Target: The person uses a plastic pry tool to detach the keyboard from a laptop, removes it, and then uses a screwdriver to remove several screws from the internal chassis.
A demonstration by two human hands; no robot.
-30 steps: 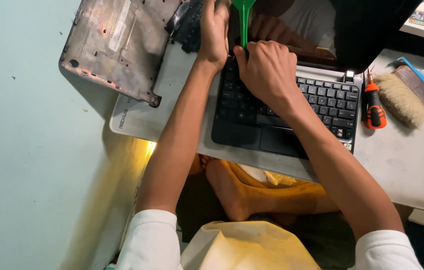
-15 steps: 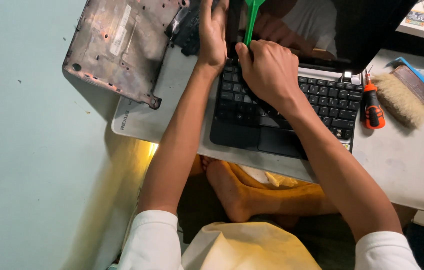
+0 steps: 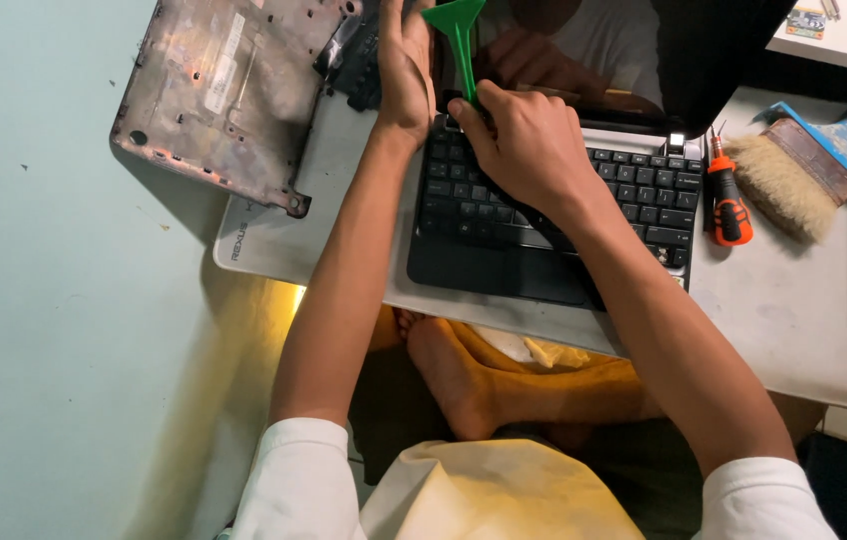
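Right hand [image 3: 529,150] pinched around the stem of a green pry tool [image 3: 457,35], tip down at the far edge of the laptop [image 3: 554,225] keyboard, just under the screen hinge; the tool's wide flat end points up toward the screen. Left hand [image 3: 406,65] lies flat, fingers together, on the laptop's far left corner beside the tool, holding nothing that I can see. Laptop sits open mid-counter, black keys, dark screen reflecting the person. Far left corner of the counter [image 3: 794,310]: a stripped grey bottom cover [image 3: 219,95], scuffed and rust-stained, overhanging the edge, with a pale rectangular label near its middle, text too small to make out. A black part [image 3: 354,55] lies between the cover and the left hand, partly hidden by it, kind unclear. Small grey printed mark on the counter's left near corner. Right of the laptop: orange-and-black screwdriver [image 3: 729,200], touching or just beside the laptop edge, then a blue-handled brush [image 3: 804,170] with tan bristles, handle toward the far right corner. Small green circuit board [image 3: 806,20] on a white surface at the far right, cut off by the frame. Counter is low and off-white, stained; floor around it pale green. Person sits cross-legged, bare feet under the near edge, white sleeves, yellow cloth in lap. Right counter edge cut off; tool tip hidden by the right hand.
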